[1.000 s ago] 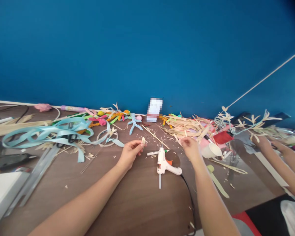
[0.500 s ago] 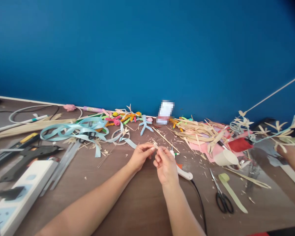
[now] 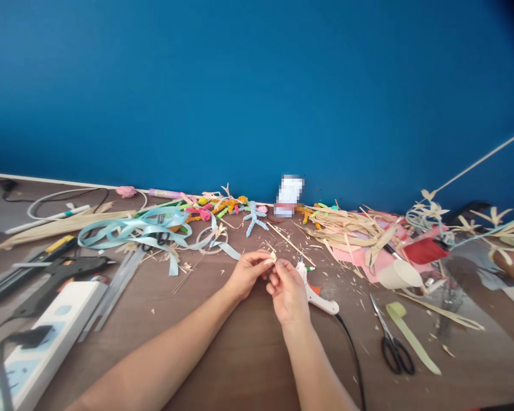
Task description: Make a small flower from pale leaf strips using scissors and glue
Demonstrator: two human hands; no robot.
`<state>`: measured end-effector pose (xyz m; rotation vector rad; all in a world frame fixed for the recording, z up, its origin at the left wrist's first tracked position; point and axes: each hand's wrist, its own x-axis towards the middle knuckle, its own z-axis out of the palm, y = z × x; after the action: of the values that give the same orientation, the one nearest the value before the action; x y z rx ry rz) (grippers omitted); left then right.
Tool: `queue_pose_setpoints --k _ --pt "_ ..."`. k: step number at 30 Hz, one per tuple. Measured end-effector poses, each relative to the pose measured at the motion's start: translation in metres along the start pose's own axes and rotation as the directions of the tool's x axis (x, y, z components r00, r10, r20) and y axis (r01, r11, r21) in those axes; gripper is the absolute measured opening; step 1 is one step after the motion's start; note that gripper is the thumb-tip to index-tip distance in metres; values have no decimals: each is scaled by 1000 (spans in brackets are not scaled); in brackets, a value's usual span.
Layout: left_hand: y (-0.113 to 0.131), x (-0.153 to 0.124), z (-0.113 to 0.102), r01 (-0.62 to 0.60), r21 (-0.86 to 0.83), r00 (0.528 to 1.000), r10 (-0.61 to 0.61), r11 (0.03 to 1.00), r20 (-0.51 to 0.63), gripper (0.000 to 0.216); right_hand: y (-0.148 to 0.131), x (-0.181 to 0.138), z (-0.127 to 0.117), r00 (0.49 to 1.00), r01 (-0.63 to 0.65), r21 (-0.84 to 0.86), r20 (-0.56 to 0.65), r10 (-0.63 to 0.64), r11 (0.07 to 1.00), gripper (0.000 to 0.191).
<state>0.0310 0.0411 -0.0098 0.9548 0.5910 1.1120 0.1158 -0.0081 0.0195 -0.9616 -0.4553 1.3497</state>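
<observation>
Our left fingers (image 3: 262, 265) clamp a pale scrap (image 3: 273, 256); whether our right fingers (image 3: 284, 273) do, we can't tell; tugging might tear it.

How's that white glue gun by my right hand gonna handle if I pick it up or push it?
The white glue gun will probably feel rigid, given its molded-looking body. Lying on its side, it seems unlikely to roll. The black cord running from its handle may drag behind.
</observation>
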Motion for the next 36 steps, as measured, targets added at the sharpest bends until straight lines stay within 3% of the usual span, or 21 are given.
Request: queue_pose_setpoints --k 9,18,23,29,36 --pt "2 -3 2 -13 57 1000 12 998 10 18 1 -3 1 1000 12 -2 -13 -12 1000 17" --pt "2 -4 3 -34 140 999 36 990 -11 18 6 -1 1 985 158 -150 -45 -167 976 18" --pt "2 -5 4 -91 179 995 95 980 -15 13 10 1 -4 961 243 -328 -43 -271 913 14" --pt "1 -6 3 -147 212 988 154 966 -20 10 4 -1 -7 931 311 -559 17 -364 769 12" --pt "-2 -5 1 -183 282 978 204 942 -49 13 3 0 -8 934 296 -579 7 -357 760 14"
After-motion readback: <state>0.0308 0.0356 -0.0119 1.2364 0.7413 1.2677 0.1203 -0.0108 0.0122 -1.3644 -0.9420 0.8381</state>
